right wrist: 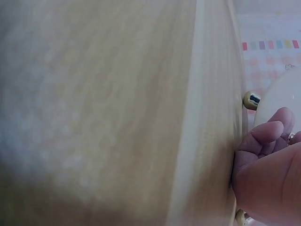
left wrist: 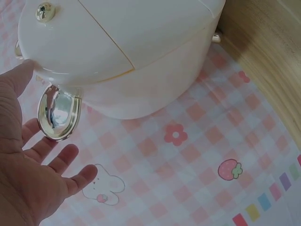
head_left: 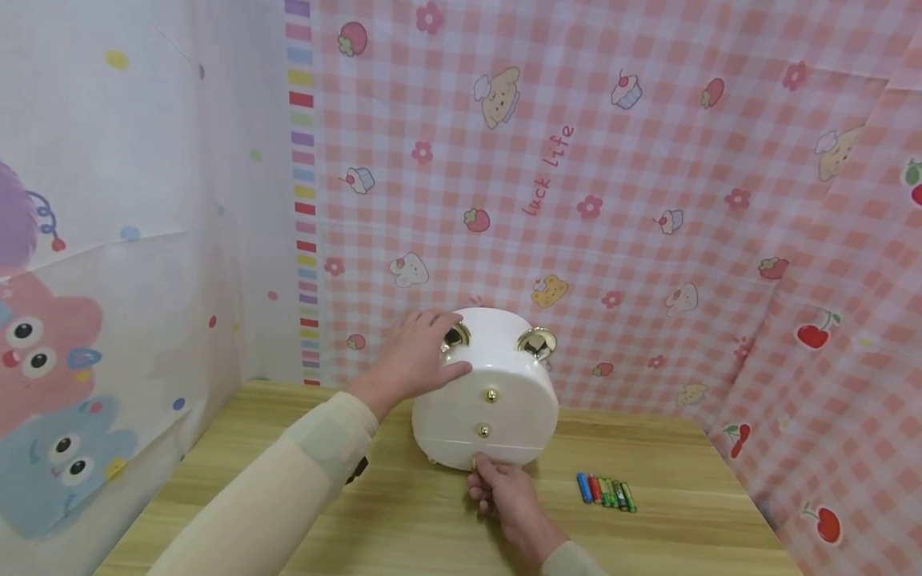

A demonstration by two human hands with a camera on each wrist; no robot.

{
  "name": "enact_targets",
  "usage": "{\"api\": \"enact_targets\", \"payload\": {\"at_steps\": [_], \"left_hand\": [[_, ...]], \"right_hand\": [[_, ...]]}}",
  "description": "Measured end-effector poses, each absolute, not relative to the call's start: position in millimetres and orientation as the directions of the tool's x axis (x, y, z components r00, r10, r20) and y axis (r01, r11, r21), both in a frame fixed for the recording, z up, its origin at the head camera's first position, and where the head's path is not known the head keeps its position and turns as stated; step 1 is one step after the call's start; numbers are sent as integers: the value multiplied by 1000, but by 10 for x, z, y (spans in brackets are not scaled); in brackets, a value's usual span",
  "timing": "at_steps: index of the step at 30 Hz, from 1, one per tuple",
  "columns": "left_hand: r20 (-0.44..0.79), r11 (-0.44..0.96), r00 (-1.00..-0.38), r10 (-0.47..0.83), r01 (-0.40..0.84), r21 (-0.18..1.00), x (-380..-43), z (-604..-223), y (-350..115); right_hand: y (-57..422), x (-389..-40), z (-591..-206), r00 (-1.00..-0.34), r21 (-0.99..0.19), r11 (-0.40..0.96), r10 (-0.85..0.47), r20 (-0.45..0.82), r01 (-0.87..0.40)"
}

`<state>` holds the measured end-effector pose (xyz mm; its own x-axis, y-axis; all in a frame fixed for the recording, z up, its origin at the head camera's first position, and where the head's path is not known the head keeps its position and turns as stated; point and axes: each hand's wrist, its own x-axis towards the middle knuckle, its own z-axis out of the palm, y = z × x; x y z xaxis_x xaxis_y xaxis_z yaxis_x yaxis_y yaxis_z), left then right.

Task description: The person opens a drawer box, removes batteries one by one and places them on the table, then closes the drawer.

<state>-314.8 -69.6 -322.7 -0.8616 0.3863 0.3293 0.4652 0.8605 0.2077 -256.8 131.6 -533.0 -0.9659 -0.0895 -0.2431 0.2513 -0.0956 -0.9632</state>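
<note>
A round white drawer box [head_left: 450,420] with gold ear-shaped trims stands on the table against the checked cloth. Gold knobs run down its front, with the middle knob [head_left: 484,430] above a drawer seam. My left hand [head_left: 414,356] is at the box's upper left, fingers spread behind the gold ear [left wrist: 59,113] and thumb touching the front edge. Low on the front, my right hand [head_left: 507,496] pinches the bottom knob between thumb and fingers. That knob is mostly covered by the fingertips. In the right wrist view, the right hand [right wrist: 265,165] sits close to the tabletop.
A row of several small batteries [head_left: 607,492], blue, red and green, lies on the wooden table [head_left: 648,448] right of the box. A pink checked cloth [head_left: 612,256] hangs behind and on the right, a white printed one [head_left: 166,304] on the left.
</note>
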Motion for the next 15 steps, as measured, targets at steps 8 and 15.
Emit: {"api": "enact_targets", "payload": {"at_steps": [8, 15], "left_hand": [[318, 859, -865, 389, 465, 215, -3146, -3239, -688], [355, 836, -850, 390, 488, 250, -3130, -3308, -854]], "right_hand": [[1386, -2549, -5343, -959, -957, -110, -123, -254, 268], [1696, -2459, -5258, -958, -964, -4, -107, -265, 267]]}}
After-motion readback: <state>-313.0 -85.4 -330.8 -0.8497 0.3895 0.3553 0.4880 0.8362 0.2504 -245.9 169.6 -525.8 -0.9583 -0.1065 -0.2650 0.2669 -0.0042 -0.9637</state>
